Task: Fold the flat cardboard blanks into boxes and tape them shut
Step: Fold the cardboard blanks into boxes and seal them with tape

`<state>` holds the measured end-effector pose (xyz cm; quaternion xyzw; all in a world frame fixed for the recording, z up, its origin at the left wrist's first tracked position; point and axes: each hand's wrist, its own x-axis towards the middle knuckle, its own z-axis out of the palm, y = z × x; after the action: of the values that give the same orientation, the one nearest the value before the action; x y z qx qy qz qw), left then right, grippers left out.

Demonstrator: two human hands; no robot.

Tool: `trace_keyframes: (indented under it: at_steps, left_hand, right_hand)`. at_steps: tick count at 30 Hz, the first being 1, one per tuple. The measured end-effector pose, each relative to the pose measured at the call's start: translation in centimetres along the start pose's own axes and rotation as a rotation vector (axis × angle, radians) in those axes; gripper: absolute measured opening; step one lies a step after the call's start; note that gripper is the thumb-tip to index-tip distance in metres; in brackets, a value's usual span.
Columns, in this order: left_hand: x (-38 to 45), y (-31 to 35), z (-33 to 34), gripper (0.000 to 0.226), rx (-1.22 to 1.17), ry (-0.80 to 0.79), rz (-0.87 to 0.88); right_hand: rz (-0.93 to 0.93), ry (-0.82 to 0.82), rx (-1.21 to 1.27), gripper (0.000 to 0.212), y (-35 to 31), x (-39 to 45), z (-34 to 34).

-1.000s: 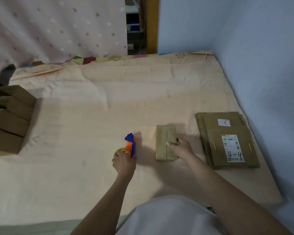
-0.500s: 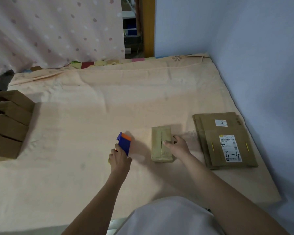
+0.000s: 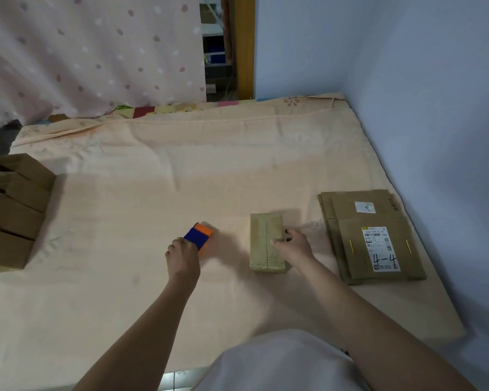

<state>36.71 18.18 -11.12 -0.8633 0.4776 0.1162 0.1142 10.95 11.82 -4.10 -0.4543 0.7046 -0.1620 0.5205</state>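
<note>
A peach-sheeted bed (image 3: pixel 153 193) carries folded boxes (image 3: pixel 12 210) far left and flat blanks (image 3: pixel 370 235) right. Centre, the right hand (image 3: pixel 294 246) grips the taped box (image 3: pixel 266 244); the left hand (image 3: pixel 182 256) grips a blue-orange tape dispenser (image 3: pixel 199 235).

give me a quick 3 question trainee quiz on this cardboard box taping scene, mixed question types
1. True or false: the right hand grips the small taped brown cardboard box.
2. The left hand holds which? A) scissors B) blue and orange plastic tape dispenser C) marker pen
3. Fill in: the stack of flat brown cardboard blanks lies to the person's ____.

Key: 1 true; 2 B; 3 right
</note>
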Motion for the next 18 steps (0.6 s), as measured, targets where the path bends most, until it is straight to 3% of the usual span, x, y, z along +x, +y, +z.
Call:
trace_keyframes:
  at_steps: [4, 7, 10, 14, 18]
  left_hand:
    - [1.6, -0.7, -0.8, 0.049, -0.186, -0.086, -0.02]
    - [2.0, -1.0, -1.7, 0.051, -0.198, -0.098, 0.036]
    - [1.4, -1.1, -3.6, 0.042, -0.276, -0.051, 0.127]
    - [0.2, -2.0, -6.4, 0.04, -0.5, 0.025, 0.24]
    - [-1.5, -2.7, -9.7, 0.05, -0.664, 0.033, 0.408]
  right_hand:
    - [0.006, 0.005, 0.035, 0.042, -0.1, -0.1, 0.1]
    - [-0.004, 0.042, 0.01, 0.042, -0.7, -0.5, -0.1]
    - [-0.12, 0.218, -0.078, 0.041, -1.5, -0.3, -0.5]
    - [-0.32, 0.37, 0.007, 0.028, -3.5, -0.7, -1.0]
    - [-0.385, 0.269, 0.044, 0.021, -5.3, -1.6, 0.0]
